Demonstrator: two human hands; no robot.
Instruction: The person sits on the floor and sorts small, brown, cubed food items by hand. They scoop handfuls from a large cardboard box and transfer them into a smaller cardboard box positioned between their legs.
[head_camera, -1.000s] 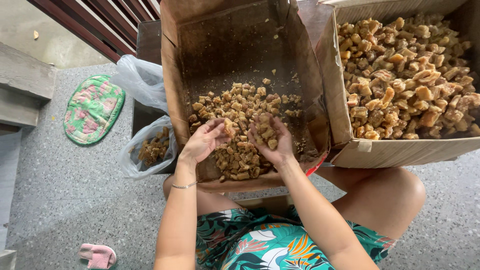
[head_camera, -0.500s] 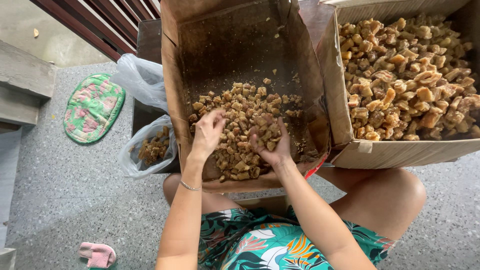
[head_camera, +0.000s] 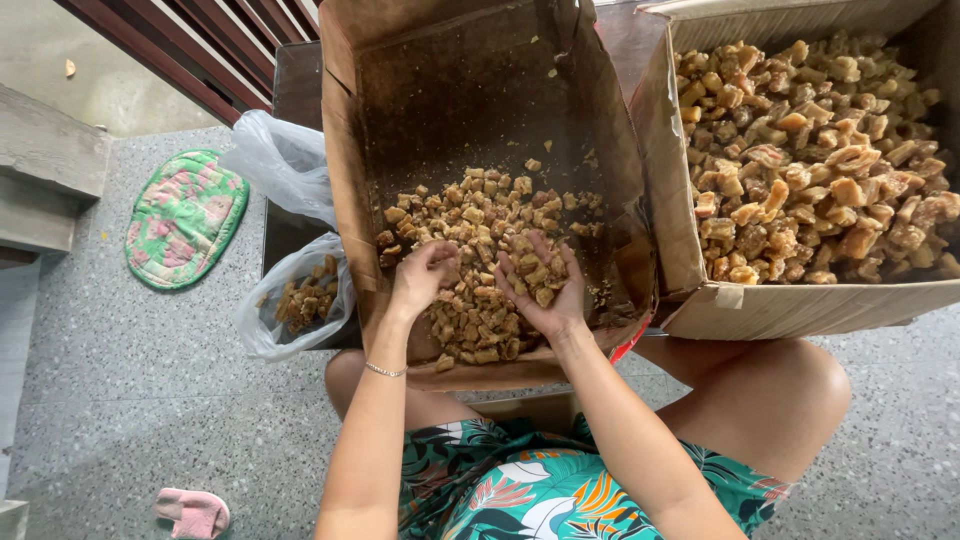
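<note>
From the head view, the left hand (head_camera: 425, 278) is curled loosely, fingers bent down into the heap of small brown chunks (head_camera: 480, 260) at the near end of the open cardboard box (head_camera: 345, 180) resting on the person's lap; the right hand (head_camera: 545, 290) lies palm up and cupped beside it, several chunks resting in the palm; a second box (head_camera: 690, 300) at the right holds larger pale chunks (head_camera: 820, 160); against the first box's left wall sits a clear plastic bag (head_camera: 295, 300) holding darker pieces; a green mat (head_camera: 185, 215) lies on the floor further left.

Soft, even daylight, faint shadows, sharp focus, slight wide-angle bending at edges.
</note>
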